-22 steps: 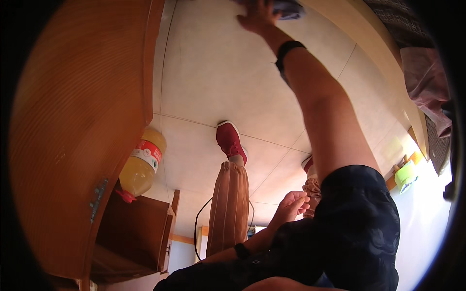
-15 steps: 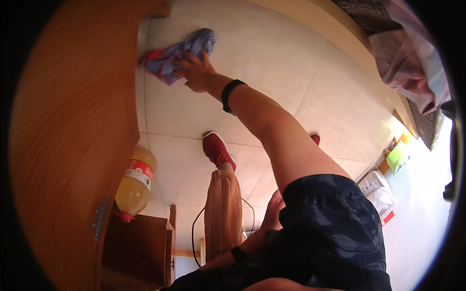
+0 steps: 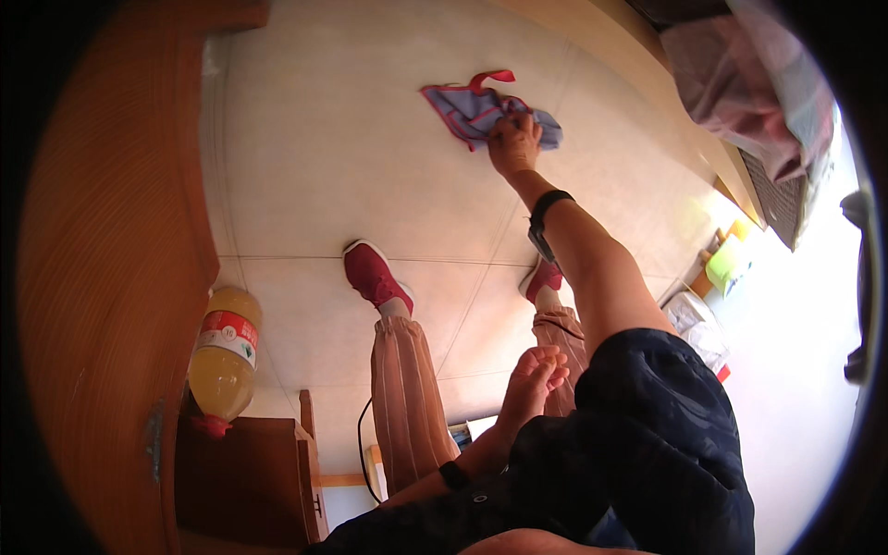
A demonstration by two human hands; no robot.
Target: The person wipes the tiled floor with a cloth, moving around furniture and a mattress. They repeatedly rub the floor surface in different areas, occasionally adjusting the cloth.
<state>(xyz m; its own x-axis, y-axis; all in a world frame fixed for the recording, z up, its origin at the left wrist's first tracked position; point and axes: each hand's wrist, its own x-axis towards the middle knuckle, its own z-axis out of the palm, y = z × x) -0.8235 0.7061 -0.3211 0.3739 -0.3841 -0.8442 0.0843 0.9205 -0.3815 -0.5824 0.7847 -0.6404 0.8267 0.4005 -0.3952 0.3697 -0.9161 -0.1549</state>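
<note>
A grey-blue cloth (image 3: 453, 106) with red edging and a red strap lies crumpled on the tiled floor at the far middle. My right hand (image 3: 515, 143) is stretched out over it, its fingers bent and bunched into the fabric, pressing it against the tiles. Part of the cloth sticks out to the right of the fingers. My left hand (image 3: 535, 387) rests near my right knee, well away from the cloth. Its fingers are loosely curled together, and nothing shows in them.
Brown wooden furniture (image 3: 102, 259) rises along the left. Beside it stands a large bottle (image 3: 227, 356) of yellow liquid with a red cap. A bed-like edge with hanging fabric (image 3: 731, 83) is at the far right, near a green item (image 3: 726, 265) and white packages (image 3: 696, 324).
My right hand has swept the cloth rightward across the floor, and its spread fingers have bunched up. My view has shifted, and more of my left hand and right leg shows.
</note>
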